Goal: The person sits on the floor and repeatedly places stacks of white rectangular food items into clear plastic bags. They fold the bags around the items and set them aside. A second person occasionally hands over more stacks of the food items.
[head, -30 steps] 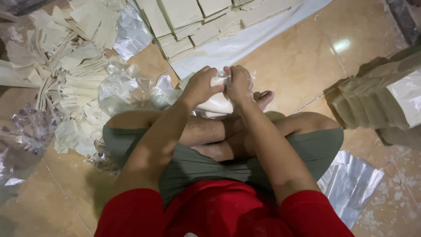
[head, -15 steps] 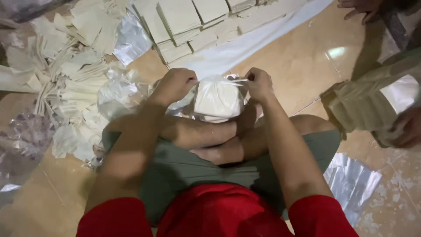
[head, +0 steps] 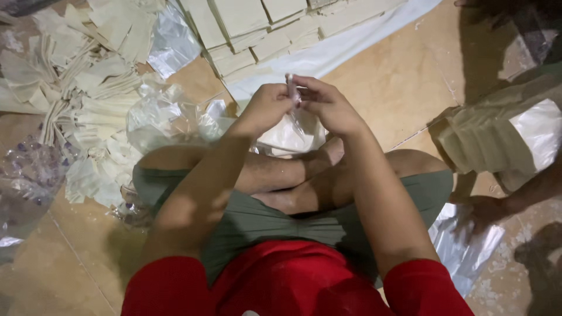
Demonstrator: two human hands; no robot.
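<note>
Since half a second back the two hands have come together and lifted, pinching the neck of the clear plastic bag up to a point instead of spreading it wide, so the pale packet inside now hangs lower, just above the crossed legs. Biggest thing in view is the tan tiled floor, with the person sitting cross-legged in grey-green shorts and a red shirt. At 12 o'clock there's a block of flat cream packets lying on a white sheet. At 10 o'clock a loose heap of cream paper pieces sprawls out, with crumpled clear bags just beside it at about 9. At 3 o'clock someone else's stack of cream packets sits half wrapped in plastic, their hand low on the floor near a sheet of clear film at 4 o'clock. Left hand is closed, fingers pinched on the twisted bag top; right hand is closed too, gripping the same twisted neck right against the left, dead centre.
</note>
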